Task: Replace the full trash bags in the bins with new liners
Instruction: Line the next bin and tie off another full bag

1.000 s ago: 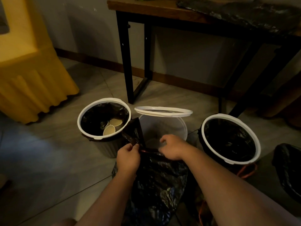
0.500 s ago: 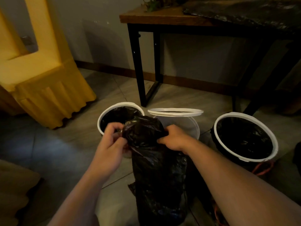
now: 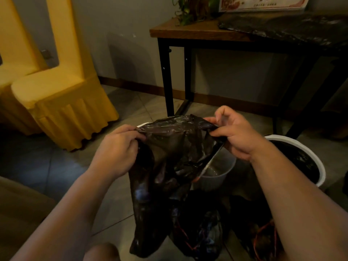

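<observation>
Bag (image 3: 175, 147), black plastic, hangs between both hands above the tiled floor (image 3: 56, 166). Its upper edge is stretched wide and its body trails down slack.

Left hand (image 3: 116, 151): fingers curled, gripping the left end of that edge.

Right hand (image 3: 235, 136): thumb and forefinger pinch the right end, and the remaining fingers are loosely bent above it.

White bin (image 3: 218, 174) stands directly behind the bag, under the right hand. The part of its inner wall in view is bare white.

Second bin (image 3: 286, 138) stands to the right of it, with black plastic inside under a white rim ring.

A sliver of white rim (image 3: 140, 126) shows behind the bag's top left corner. What it belongs to cannot be told.

Crumpled black bags (image 3: 203, 238) with orange drawstrings lie on the floor below the held bag, on the person's side of the bins.

Worktop (image 3: 188, 31), a wooden top on black metal legs, stands against the wall behind the bins. It carries flat black plastic sheeting (image 3: 282, 25), a leafy plant (image 3: 190, 8) and a framed notice (image 3: 263, 1).

Yellow-covered chair (image 3: 66, 102) stands at the left, well apart from the bins.
</observation>
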